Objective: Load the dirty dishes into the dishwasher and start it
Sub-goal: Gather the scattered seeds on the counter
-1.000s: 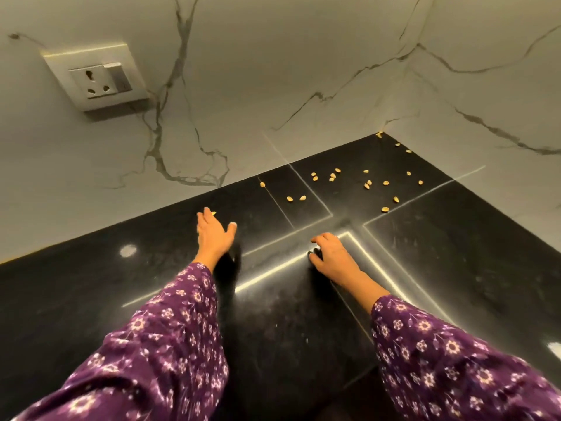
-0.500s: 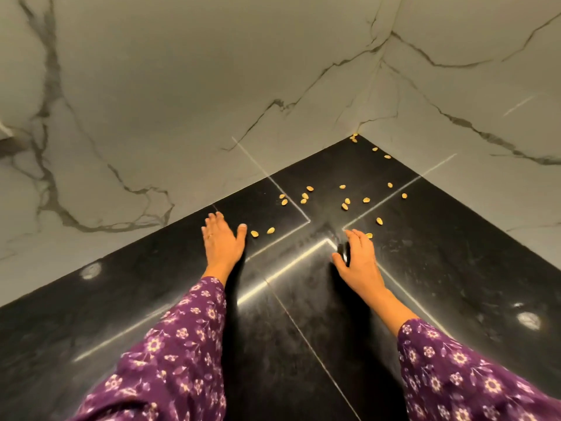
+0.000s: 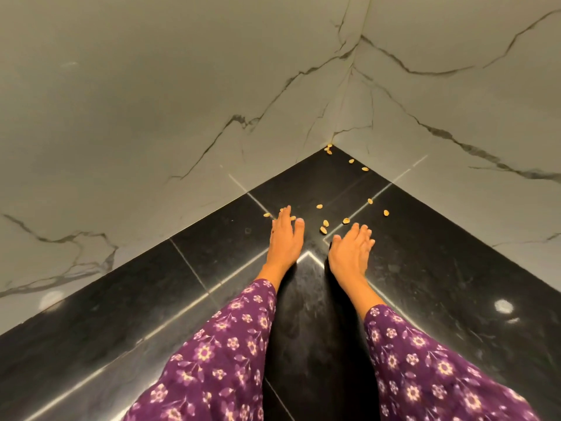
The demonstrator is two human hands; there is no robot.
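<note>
No dishes or dishwasher are in view. My left hand [image 3: 283,238] lies flat on the black stone counter [image 3: 440,284] with straight fingers, its fingertips among several small yellow seeds [image 3: 324,226]. My right hand [image 3: 350,249] rests on the counter just to the right, fingers extended and slightly blurred, its tips close to the seeds. Both hands hold nothing. More seeds trail back into the corner [image 3: 329,150] where the counter meets the walls. Purple flowered sleeves cover both forearms.
Grey marble-veined walls [image 3: 151,117] close the counter on the left and right and meet at the corner ahead. Bright reflected light strips cross the polished counter. Seeds lie scattered between my hands and the corner.
Both hands have slid forward towards the corner and closer together. The left fingertips have reached the nearest seeds. The view has turned right, so the wall socket has left the frame.
</note>
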